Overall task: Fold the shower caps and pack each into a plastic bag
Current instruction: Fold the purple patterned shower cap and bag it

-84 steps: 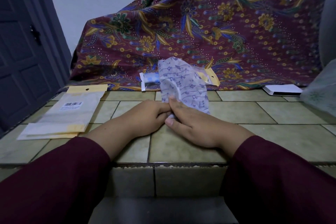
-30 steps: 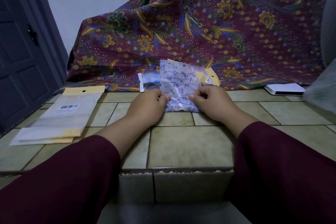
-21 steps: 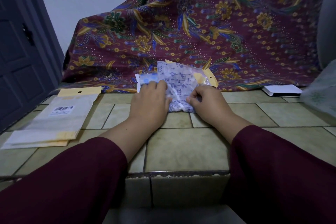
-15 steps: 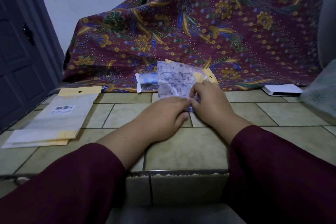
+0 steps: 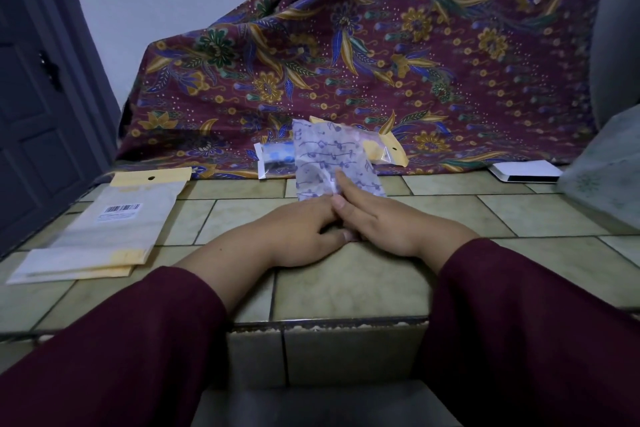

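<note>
On the green tiled ledge (image 5: 346, 284) we keep a stack of flat clear plastic bags with yellow header cards (image 5: 114, 218) at far left, a white slim box (image 5: 524, 170) at far right, and a maroon floral batik cloth (image 5: 363, 62) draped behind. Two packed bags, one blue-filled (image 5: 275, 159) and one yellow-topped (image 5: 389, 149), lie against the cloth, partly hidden by the cap. Our white shower cap with blue line print (image 5: 329, 159) stands crumpled and upright just beyond our knuckles. Our left hand (image 5: 298, 229) and right hand (image 5: 388, 222) meet at its lower edge, fingers curled, seemingly pinching it, though the grip itself is hidden.
</note>
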